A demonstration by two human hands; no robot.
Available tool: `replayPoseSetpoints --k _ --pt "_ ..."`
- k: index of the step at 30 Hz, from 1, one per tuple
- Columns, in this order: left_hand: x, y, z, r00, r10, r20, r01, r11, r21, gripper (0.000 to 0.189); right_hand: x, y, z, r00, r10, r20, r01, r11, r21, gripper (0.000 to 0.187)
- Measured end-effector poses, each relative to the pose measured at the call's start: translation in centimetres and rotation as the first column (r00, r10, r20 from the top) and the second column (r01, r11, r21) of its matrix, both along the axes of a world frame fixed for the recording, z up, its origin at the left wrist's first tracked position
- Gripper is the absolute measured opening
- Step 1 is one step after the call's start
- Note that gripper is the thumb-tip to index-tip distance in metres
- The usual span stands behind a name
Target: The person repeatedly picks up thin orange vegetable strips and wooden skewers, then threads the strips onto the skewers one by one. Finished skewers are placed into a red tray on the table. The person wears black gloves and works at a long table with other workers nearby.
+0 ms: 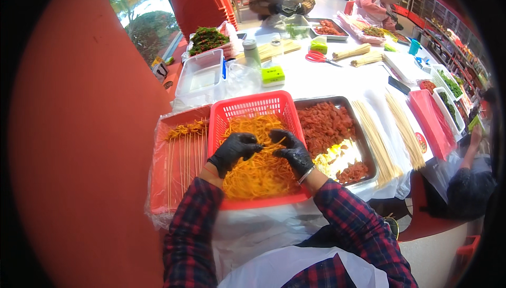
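Both my hands wear black gloves and hover over a red plastic basket (255,105) heaped with thin orange food shreds (261,179). My left hand (237,149) pinches at the ends of some strands, its fingertips close together. From the other side, my right hand (293,151) grips a small bunch of the same strands (274,145) between thumb and fingers. Whether a skewer lies within the pinch is not clear. Left of the basket, a plastic-lined red tray (158,181) holds several wooden skewers (185,161) with orange shreds threaded at their far ends.
A metal tray of red meat pieces (326,126) adjoins the basket. Bamboo skewers (373,141) lie beyond it on the right. Farther back are a clear plastic bin (201,72), a tissue pack (273,75), a grey-green bottle (251,51) and red-handled scissors (318,56). Other people work around the table.
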State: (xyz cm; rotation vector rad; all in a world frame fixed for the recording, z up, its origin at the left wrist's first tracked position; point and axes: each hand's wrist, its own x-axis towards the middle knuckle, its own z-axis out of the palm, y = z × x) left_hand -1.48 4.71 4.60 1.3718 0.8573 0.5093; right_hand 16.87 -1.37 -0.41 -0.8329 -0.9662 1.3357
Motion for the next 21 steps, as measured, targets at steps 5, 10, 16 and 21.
replayPoseSetpoints --k 5,10,16,21 --pt "0.6 -0.4 -1.0 0.996 -0.033 -0.08 0.036 0.999 0.028 0.009 0.1 -0.2 0.3 0.994 0.101 0.027 -0.099 0.992 -0.08 0.042" --pt "1.5 -1.4 -1.3 0.978 -0.098 -0.182 0.112 0.991 0.072 0.01 0.2 -0.2 0.3 1.0 0.028 0.009 -0.028 0.998 -0.053 0.021" --pt "0.8 -1.1 -1.2 0.999 -0.034 0.039 0.036 0.998 -0.052 0.012 0.1 0.0 0.0 0.995 -0.079 0.065 0.08 0.997 -0.017 0.013" --pt "0.9 -1.2 -1.7 0.952 0.055 0.302 -0.019 0.992 -0.124 0.013 -0.2 -0.1 0.2 0.998 -0.068 0.016 0.069 0.994 -0.09 0.015"
